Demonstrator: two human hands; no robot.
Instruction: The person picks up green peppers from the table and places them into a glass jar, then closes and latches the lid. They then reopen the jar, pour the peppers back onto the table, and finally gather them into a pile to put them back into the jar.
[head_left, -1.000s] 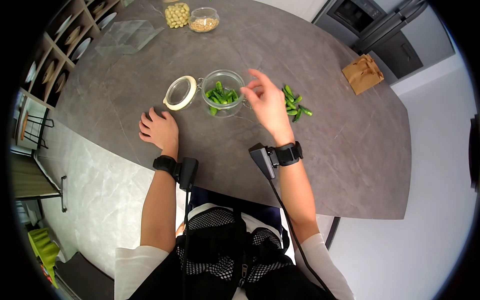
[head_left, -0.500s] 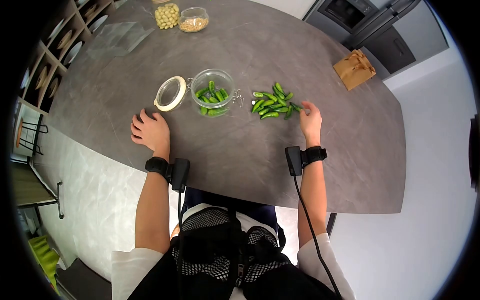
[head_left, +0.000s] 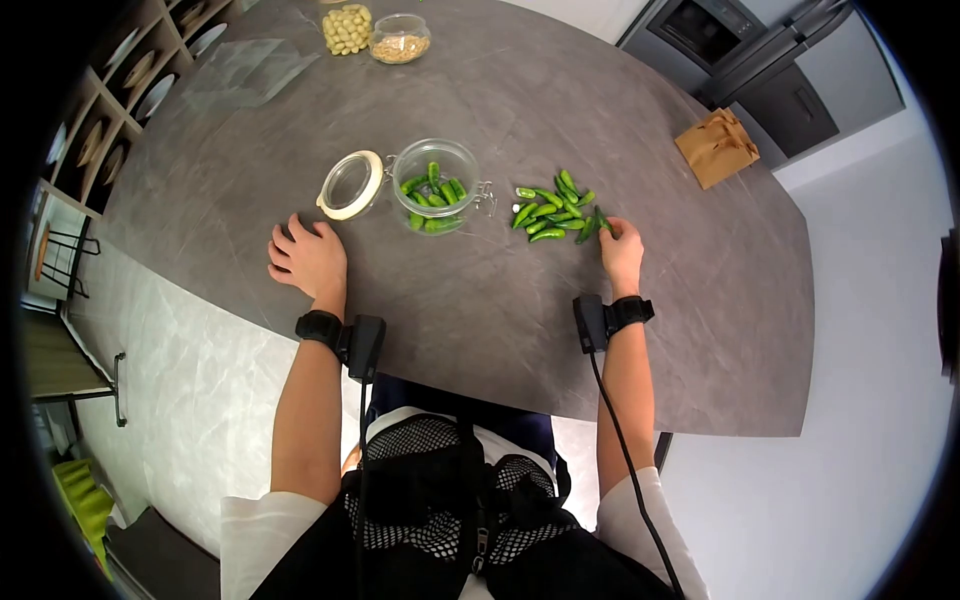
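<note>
My right hand (head_left: 622, 250) is closed in a pinch on one green chili pepper (head_left: 603, 219) at the right edge of a loose pile of green chili peppers (head_left: 550, 213). My left hand (head_left: 312, 262) rests on the grey table with its fingers spread, holding nothing. Just above it lies the jar's round, white-rimmed lid (head_left: 340, 208), swung out to the left. Between my hands, farther forward, stands a glass clip-top jar (head_left: 436, 150), its mouth uncovered. Several green chili peppers (head_left: 435, 195) lie inside.
At the far side of the table (head_left: 450, 310) stand a jar of pale round pieces (head_left: 347, 32) and a glass bowl of tan bits (head_left: 400, 48). A clear plastic bag (head_left: 250, 75) lies at far left. A brown paper bag (head_left: 717, 150) sits near the right edge.
My right hand has closed on a chili pepper at the pile's right edge, and that pepper now points more upright. My left hand stays spread on the table. The view has shifted slightly.
</note>
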